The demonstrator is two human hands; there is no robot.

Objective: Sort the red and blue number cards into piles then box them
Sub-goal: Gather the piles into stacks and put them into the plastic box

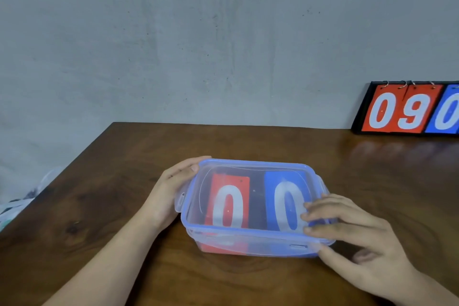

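Right hand [347, 231]: fingers laid over the lid [253, 163] at the 4 o'clock corner, thumb against the near wall of the box [248, 247]. The hand is grasping that corner.

Left hand [171, 189]: released, with straight fingers flat against the 9 o'clock end of the box, beside the side latch [180, 200].

Contents: the red pile [231, 196] lies in the left half and the blue pile [285, 191] in the right half, side by side, both showing a zero through the clear lid.

Step in hand: closure. Sorting and boxing appear complete, and the lid sits on the rim.

Next move: press the lid down evenly, then fold each side latch down until it locks. The latch at 9 o'clock looks unfastened.

A scoreboard [407, 109] stands at 2 o'clock on the tabletop [99, 206], well apart.
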